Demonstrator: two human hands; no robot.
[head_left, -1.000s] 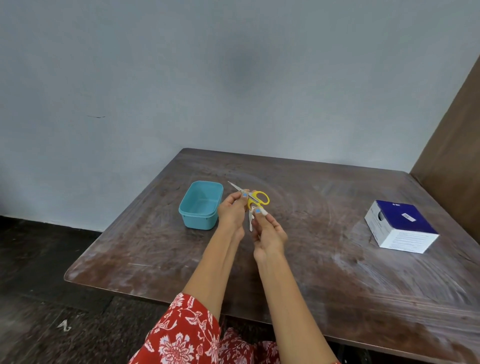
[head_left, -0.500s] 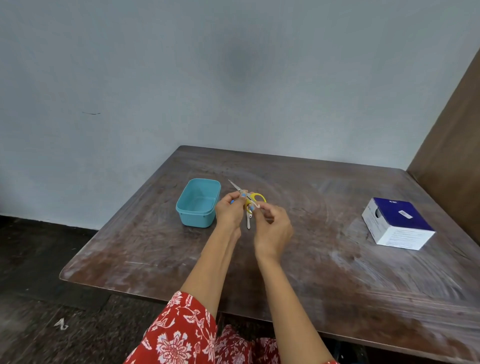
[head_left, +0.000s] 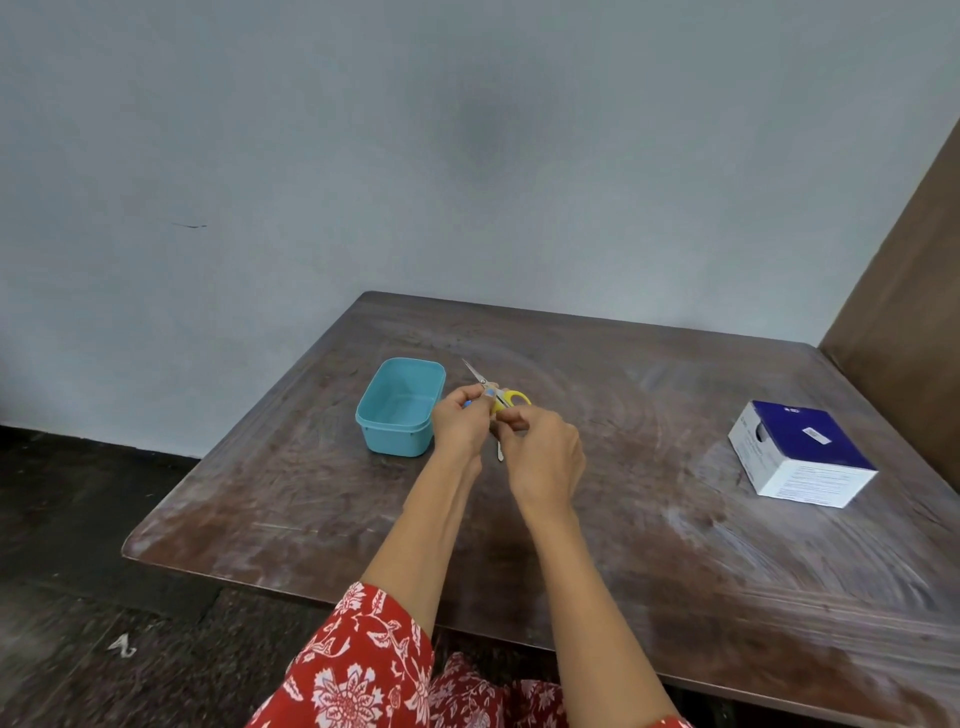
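Note:
Small scissors with yellow handles and thin steel blades are held above the middle of the brown wooden table. My left hand grips them near the pivot, and one blade tip points up and left. My right hand is curled over the handle end. Another thin metal piece hangs down between my two hands; whether it belongs to the scissors I cannot tell. An open teal plastic box stands on the table just left of my left hand, with nothing visible inside.
A white and dark blue cardboard box lies near the table's right side. A brown panel rises at the far right. A grey wall stands behind the table, and dark floor lies to the left.
My right hand has turned over and closed round the yellow handles, hiding more of them. The scissors stay in the same spot beside the teal box.

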